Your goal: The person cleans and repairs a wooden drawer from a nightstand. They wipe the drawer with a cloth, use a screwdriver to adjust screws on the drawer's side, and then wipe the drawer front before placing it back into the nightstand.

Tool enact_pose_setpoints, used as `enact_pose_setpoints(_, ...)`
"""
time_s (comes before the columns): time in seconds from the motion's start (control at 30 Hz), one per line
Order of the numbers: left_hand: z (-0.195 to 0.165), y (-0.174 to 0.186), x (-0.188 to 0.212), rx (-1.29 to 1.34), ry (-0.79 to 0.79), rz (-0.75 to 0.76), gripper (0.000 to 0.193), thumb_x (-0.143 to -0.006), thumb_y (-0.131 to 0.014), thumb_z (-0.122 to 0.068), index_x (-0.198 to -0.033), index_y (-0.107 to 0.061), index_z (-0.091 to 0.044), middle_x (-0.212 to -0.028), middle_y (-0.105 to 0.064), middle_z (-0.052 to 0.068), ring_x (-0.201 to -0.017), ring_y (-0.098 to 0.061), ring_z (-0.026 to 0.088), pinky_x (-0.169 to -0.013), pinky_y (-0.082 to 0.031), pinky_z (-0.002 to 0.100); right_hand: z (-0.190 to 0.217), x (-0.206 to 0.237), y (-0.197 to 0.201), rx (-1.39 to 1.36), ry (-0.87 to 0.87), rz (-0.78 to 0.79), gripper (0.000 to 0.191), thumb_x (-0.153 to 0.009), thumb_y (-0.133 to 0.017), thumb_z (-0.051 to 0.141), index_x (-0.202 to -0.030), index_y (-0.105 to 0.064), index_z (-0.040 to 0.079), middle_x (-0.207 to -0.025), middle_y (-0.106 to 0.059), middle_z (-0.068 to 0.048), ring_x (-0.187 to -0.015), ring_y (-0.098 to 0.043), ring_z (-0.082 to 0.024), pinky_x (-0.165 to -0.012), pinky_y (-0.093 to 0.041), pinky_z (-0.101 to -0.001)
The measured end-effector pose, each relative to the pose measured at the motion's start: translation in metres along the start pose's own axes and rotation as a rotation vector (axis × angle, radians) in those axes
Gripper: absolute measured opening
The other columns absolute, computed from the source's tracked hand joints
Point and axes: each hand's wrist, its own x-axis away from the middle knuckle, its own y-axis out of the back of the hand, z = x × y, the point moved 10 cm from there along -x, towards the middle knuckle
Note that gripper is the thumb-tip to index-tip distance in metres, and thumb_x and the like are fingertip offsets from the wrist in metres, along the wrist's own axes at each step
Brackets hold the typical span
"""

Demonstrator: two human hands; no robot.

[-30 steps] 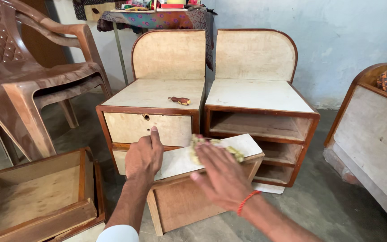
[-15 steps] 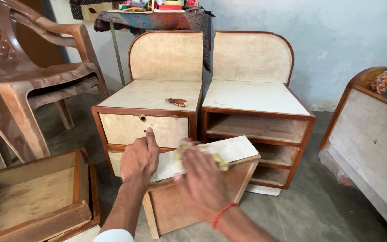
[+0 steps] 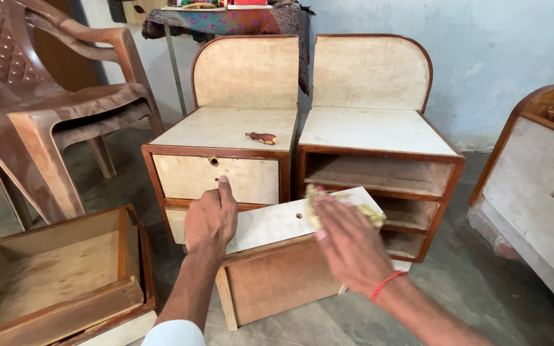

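A removed wooden drawer (image 3: 277,269) stands on end on the floor, its pale front panel (image 3: 270,221) facing up. My left hand (image 3: 209,218) rests flat on the panel's left edge and steadies it. My right hand (image 3: 347,240) presses a yellowish cloth (image 3: 341,204) onto the right side of the panel. Behind the drawer stand two matching bedside cabinets: the left cabinet (image 3: 226,138) has its upper drawer shut, and the right cabinet (image 3: 379,141) has open, drawerless slots.
A small red and yellow object (image 3: 261,137) lies on top of the left cabinet. Another drawer (image 3: 52,275) lies open side up on the floor at the left. Stacked brown plastic chairs (image 3: 40,102) stand at the far left, a wooden furniture piece (image 3: 533,192) at the right.
My right hand with the cloth has slid across the drawer's front panel, first toward the left and then back right. My left hand has stayed on the panel's left edge.
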Motion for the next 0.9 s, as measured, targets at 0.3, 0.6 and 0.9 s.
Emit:
enact_pose_setpoints(0.3,-0.001,0.001,-0.002,-0.017,-0.011,-0.028,0.070,-0.105,-0.030,-0.053,-0.105,-0.075,0.001,-0.106,-0.069,0.035,-0.105,-0.065,0.052,-0.099,-0.047,0.056,0.047,-0.011,-0.003,-0.024,-0.120,-0.166,0.053,-0.102,-0.044,0.027,-0.139,-0.054,-0.010,-0.146,-0.055,-0.027,-0.141,-0.045,-0.038,-0.119,-0.026,-0.0527)
enact_pose_setpoints(0.6,0.001,-0.002,-0.003,-0.055,-0.044,-0.016,0.066,-0.109,-0.032,-0.051,-0.103,-0.075,-0.001,-0.104,-0.070,0.032,-0.102,-0.066,0.050,-0.096,-0.049,0.054,0.110,-0.009,-0.002,-0.283,0.167,0.013,0.052,-0.107,-0.045,0.027,-0.142,-0.054,-0.009,-0.148,-0.056,-0.026,-0.146,-0.046,-0.040,-0.123,-0.027,-0.0535)
enact_pose_setpoints(0.9,-0.054,-0.024,0.037,-0.549,-0.386,0.228,0.048,-0.102,-0.040,-0.050,-0.104,-0.071,-0.013,-0.098,-0.074,0.018,-0.097,-0.073,0.037,-0.091,-0.057,0.049,0.025,-0.005,0.017,-0.084,-0.056,0.094,0.074,-0.087,-0.068,0.034,-0.148,-0.044,-0.002,-0.156,-0.044,-0.020,-0.146,-0.035,-0.035,-0.119,-0.023,-0.0495)
